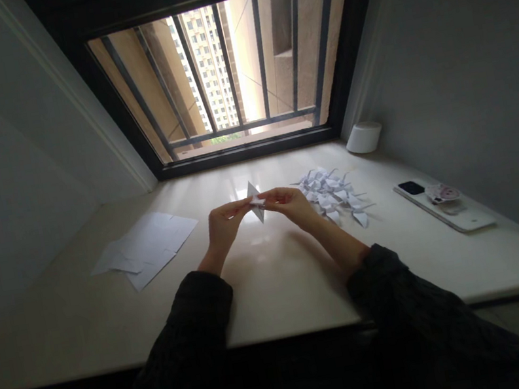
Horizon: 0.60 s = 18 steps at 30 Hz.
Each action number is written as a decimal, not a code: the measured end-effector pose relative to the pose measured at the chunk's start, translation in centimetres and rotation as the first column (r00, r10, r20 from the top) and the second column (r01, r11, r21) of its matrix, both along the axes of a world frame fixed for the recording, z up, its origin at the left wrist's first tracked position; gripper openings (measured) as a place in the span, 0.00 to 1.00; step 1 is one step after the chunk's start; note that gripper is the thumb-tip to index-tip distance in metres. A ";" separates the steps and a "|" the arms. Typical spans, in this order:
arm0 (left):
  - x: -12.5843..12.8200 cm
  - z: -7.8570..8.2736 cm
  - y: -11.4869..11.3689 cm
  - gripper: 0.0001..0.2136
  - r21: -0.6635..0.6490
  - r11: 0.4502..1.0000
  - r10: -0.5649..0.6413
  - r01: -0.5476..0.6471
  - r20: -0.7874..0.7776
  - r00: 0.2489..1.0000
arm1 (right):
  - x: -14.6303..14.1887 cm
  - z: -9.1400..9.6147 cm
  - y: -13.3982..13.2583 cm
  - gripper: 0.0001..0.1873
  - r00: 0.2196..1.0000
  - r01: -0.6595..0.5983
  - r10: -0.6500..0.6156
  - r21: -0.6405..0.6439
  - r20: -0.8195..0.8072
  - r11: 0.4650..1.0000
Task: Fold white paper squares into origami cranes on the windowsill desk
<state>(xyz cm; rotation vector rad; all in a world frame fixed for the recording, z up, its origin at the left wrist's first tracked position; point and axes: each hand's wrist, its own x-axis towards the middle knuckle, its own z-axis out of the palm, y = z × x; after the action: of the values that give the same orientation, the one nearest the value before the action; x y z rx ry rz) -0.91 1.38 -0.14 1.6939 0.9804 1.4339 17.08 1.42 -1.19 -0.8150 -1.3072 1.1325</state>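
Between my two hands, above the pale sill, is a small folded white paper with a pointed tip up and another down. My left hand pinches its left side with thumb and fingertips. From the right, my right hand pinches the opposite side, its fingers close to those of the left. The fingers cover the paper's middle, so its inner folds are hard to make out. Just right of my right hand lies a pile of folded white paper cranes with thin points.
Flat white paper sheets lie overlapping on the left of the sill. At the right are a white phone with a round grip on its back and a white cylindrical object. A barred window stands behind.
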 end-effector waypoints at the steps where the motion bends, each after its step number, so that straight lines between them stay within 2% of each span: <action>1: 0.0 0.0 0.0 0.14 -0.009 1.000 -0.004 0.004 0.004 1.000 | 0.2 0.0 0.0 0.17 0.999 -0.032 0.032 -0.017 -0.003 0.999; 11: 0.6 0.4 -0.4 0.16 -0.156 0.984 -0.072 0.083 0.077 0.994 | 1.1 -0.7 0.6 0.18 0.998 -0.060 0.062 -0.116 0.010 0.991; 14: 0.5 0.4 -0.5 0.15 -0.134 0.991 -0.020 0.026 0.045 0.999 | 1.0 -0.7 0.7 0.17 0.998 -0.060 0.060 -0.130 -0.004 0.990; 18: 0.2 0.1 -0.4 0.13 -0.042 0.998 0.041 -0.041 0.006 0.999 | 1.0 -0.8 0.7 0.16 0.997 -0.075 0.075 -0.143 -0.009 0.987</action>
<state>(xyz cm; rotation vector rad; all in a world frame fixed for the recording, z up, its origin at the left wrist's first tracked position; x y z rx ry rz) -0.73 1.00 -0.02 1.6462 1.0399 1.4353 18.12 2.07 -1.97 -0.8742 -1.2733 1.2990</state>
